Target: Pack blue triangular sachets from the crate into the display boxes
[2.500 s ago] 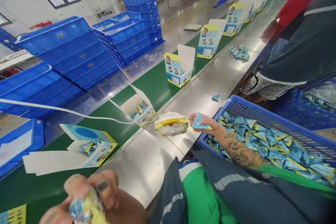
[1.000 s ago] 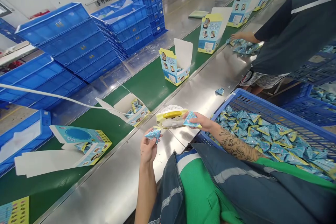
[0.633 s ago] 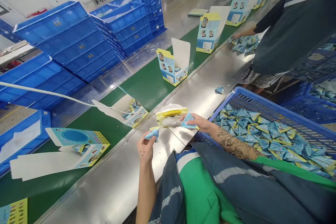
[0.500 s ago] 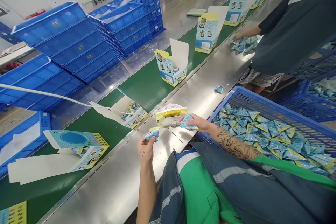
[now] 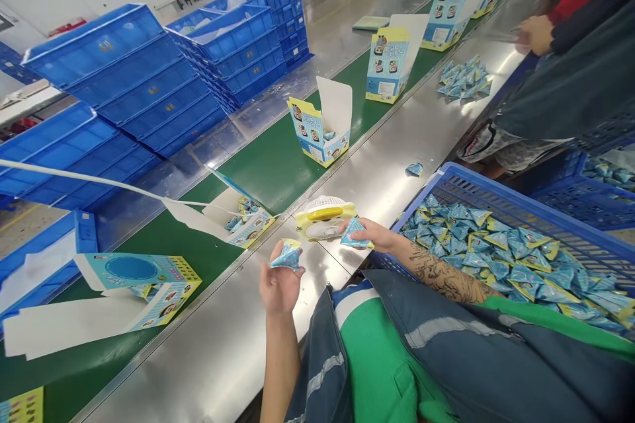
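A blue and yellow triangular snack packet [image 5: 286, 258] rests in my left hand [image 5: 278, 287], its fingers curled round it above the steel ledge. In my right hand [image 5: 373, 235] another triangular packet [image 5: 355, 234] is pinched by the fingertips. A white and yellow fan [image 5: 323, 215] lies on the ledge just beyond both hands. To my right, a blue crate [image 5: 461, 178] is heaped with the same packets [image 5: 496, 251]. An open printed carton [image 5: 255, 226] with packets inside sits on the green belt, beyond my left hand.
More open cartons [image 5: 318, 132] stand along the green conveyor belt [image 5: 248, 162]. A single packet [image 5: 413, 170] and a pile of packets [image 5: 465, 79] lie on the steel ledge [image 5: 391, 145]. Stacked blue crates [image 5: 119, 73] fill the far side. A co-worker's hand [image 5: 538, 34] is at upper right.
My left hand has turned palm up with its packet; the right hand has barely moved. The cartons have shifted slightly left and nearer along the belt. The co-worker's arm has left the packet pile.
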`<state>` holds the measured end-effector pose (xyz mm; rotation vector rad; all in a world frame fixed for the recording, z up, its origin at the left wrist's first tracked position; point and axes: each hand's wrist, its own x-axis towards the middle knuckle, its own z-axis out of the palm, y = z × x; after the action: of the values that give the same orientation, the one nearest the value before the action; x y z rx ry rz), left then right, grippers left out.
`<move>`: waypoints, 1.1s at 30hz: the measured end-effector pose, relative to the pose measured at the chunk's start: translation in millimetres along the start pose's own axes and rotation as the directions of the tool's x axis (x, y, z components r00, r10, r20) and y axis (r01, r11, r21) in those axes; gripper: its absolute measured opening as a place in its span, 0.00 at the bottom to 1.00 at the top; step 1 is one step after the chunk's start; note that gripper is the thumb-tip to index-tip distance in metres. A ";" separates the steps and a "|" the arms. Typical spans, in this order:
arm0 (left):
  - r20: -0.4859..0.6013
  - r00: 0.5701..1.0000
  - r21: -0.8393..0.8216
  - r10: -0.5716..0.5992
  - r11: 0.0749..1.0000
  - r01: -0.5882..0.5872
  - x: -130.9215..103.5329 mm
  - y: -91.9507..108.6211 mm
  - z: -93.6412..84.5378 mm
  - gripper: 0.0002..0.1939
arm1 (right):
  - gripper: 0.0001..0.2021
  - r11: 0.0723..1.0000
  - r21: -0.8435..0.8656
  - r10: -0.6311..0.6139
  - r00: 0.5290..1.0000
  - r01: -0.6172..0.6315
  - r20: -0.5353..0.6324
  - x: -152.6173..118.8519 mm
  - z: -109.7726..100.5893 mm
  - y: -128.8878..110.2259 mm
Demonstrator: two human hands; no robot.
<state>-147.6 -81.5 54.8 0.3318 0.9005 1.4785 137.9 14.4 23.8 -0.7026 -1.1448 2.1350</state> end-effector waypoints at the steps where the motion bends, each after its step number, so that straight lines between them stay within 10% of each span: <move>1: -0.003 1.000 -0.041 -0.024 0.999 0.024 -1.5 0.4 -0.6 0.29 | 0.26 1.000 -0.002 0.006 1.000 -0.006 -0.003 0.0 -0.9 0.2; 15: -0.075 0.971 -0.082 -0.227 0.972 0.220 -55.6 -47.4 -57.6 0.23 | 0.27 0.962 -0.136 0.256 0.956 -0.236 0.146 43.6 52.9 42.4; 27: -0.262 0.962 -0.152 -0.081 0.987 0.042 -65.0 77.4 -204.7 0.28 | 0.27 0.897 0.064 0.428 0.896 -0.437 0.122 163.7 183.8 127.5; 33: -0.385 0.915 -0.202 -0.126 0.978 0.050 -43.0 107.2 -281.5 0.28 | 0.29 0.876 0.117 0.463 0.884 -0.468 0.067 218.8 225.0 162.0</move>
<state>-411.3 -200.5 -39.4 -0.1560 1.0689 1.5596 -207.5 -19.8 -42.0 -0.9581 -0.9055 2.6063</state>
